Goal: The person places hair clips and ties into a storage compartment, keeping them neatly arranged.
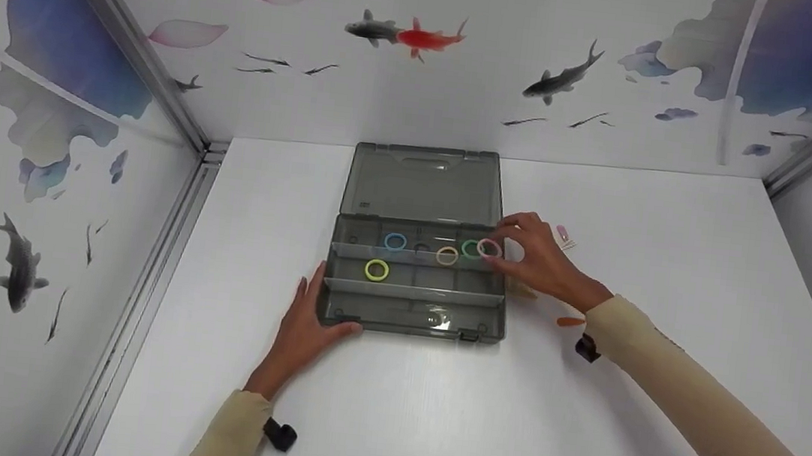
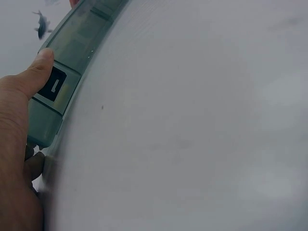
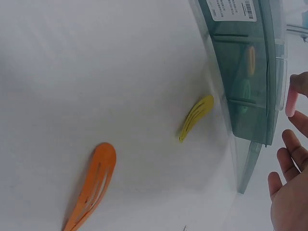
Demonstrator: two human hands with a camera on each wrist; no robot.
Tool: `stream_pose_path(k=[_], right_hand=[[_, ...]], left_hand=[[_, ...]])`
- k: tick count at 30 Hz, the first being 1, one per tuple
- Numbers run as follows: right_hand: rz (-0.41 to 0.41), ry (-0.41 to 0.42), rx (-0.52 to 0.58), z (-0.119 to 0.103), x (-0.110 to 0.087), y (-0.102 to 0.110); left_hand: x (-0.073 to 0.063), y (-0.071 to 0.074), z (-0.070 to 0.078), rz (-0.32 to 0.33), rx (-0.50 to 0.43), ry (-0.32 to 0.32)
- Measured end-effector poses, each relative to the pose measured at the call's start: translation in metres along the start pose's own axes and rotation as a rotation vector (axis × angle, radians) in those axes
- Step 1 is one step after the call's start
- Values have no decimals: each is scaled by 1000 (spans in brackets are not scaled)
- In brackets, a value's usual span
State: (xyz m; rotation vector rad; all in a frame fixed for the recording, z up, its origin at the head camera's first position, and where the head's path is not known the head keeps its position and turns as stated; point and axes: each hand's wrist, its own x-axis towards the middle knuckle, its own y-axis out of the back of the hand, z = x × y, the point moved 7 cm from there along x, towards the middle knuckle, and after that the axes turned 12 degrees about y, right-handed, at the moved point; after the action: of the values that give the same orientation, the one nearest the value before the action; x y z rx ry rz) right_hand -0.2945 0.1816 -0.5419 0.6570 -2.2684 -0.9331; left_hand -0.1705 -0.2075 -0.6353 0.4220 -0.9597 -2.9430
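Right grip [image 1: 534, 260] pinching, I record from the head view a pink ring [image 1: 489, 240] between my thumb and finger, at the right end of the back row of an open grey box [image 1: 382, 309], just beside a green ring [image 1: 465, 248]. A yellow ring [image 1: 375, 280] lies in the middle row. My left grip [image 1: 304, 334] holds the box's near left corner on the white counter [image 1: 417, 410]. Left wrist view: my thumb [image 2: 38, 72] rests on the front wall beside a dark latch [image 2: 50, 89]. Right wrist view: the pink ring shows edge-on in my pinch; a yellow clip [image 3: 197, 115] lies nearer the box than an orange clip [image 3: 100, 175].
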Motion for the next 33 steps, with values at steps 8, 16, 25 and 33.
stream_pose_path(k=[8,16,25,33], right_hand=[[-14,3,-14,6,9,-3],[-34,-30,-22,10,10,-4],[-29,2,-31,8,10,-2],[16,0,-16,16,-4,7]], left_hand=[[1,-1,-2,0,0,-8],[1,-1,-2,9,2,-7],[1,-1,-1,9,4,-10],[1,-1,-1,-1,-1,-9]])
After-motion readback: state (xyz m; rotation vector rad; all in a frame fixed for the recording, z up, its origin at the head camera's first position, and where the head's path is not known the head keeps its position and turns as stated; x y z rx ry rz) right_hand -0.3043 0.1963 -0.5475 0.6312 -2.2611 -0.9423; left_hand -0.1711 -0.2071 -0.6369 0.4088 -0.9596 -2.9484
